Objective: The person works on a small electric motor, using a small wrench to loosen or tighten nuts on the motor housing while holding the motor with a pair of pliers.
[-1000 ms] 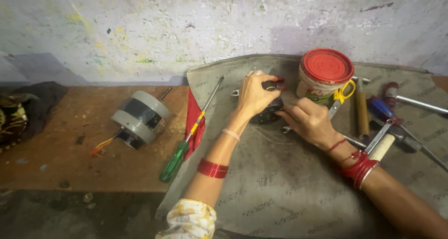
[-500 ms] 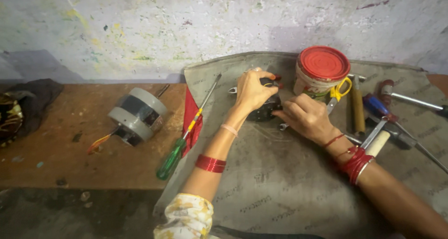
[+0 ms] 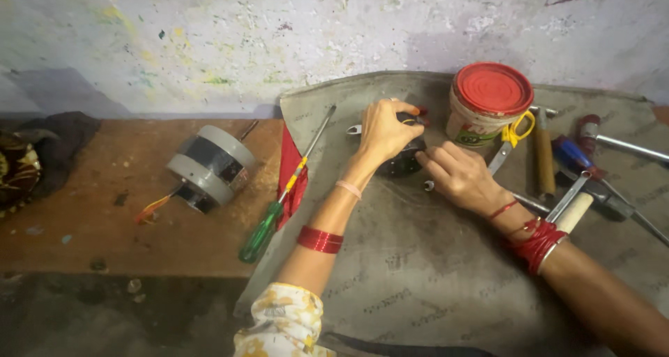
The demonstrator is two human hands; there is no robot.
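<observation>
Dark round part (image 3: 403,163) on the grey mat (image 3: 418,287), beside the red-lidded tub (image 3: 488,106): left hand (image 3: 385,130) closed over its top, right hand (image 3: 460,177) steadying its side. Step in hand, apparently, is fitting; the next move calls for firm bracing.

The left hand (image 3: 383,130) and right hand (image 3: 460,176) hide most of the dark part (image 3: 403,163); their grip on it cannot be told.

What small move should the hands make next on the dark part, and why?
Probably a small turn by the left hand, which grips a small tool atop the dark part on the grey mat, while the right hand steadies that part beside it.
</observation>
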